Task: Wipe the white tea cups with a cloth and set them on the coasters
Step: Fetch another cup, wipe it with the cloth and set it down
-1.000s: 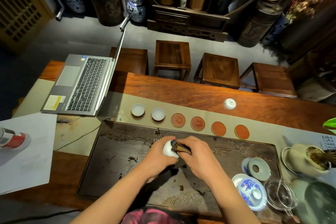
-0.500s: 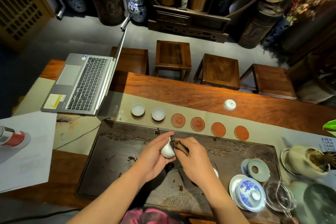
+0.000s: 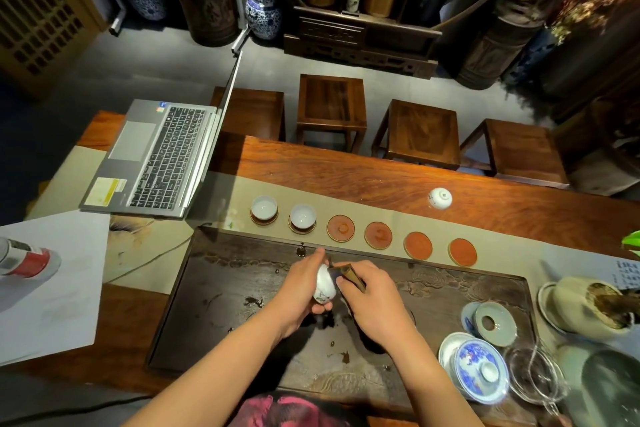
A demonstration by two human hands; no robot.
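My left hand (image 3: 298,288) grips a small white tea cup (image 3: 325,284) turned on its side over the dark tea tray (image 3: 221,302). My right hand (image 3: 372,298) presses a folded brown cloth (image 3: 351,274) against the cup's mouth. Beyond the tray runs a row of round coasters. The two leftmost carry white cups (image 3: 264,207) (image 3: 302,215). The others, from one coaster (image 3: 340,227) across to the rightmost coaster (image 3: 462,252), are bare. Another white cup (image 3: 440,198) lies upside down on the wooden table behind the row.
An open laptop (image 3: 156,163) sits far left, with white paper (image 3: 48,288) and a red-and-white can (image 3: 24,258) near it. At right stand a blue-and-white lidded bowl (image 3: 479,369), a pale lid (image 3: 493,322), a glass pitcher (image 3: 535,376) and a pot (image 3: 585,308). Stools line the far side.
Both hands have stayed over the tray's middle. The cup has turned in my left hand, and the cloth has shifted around its rim.
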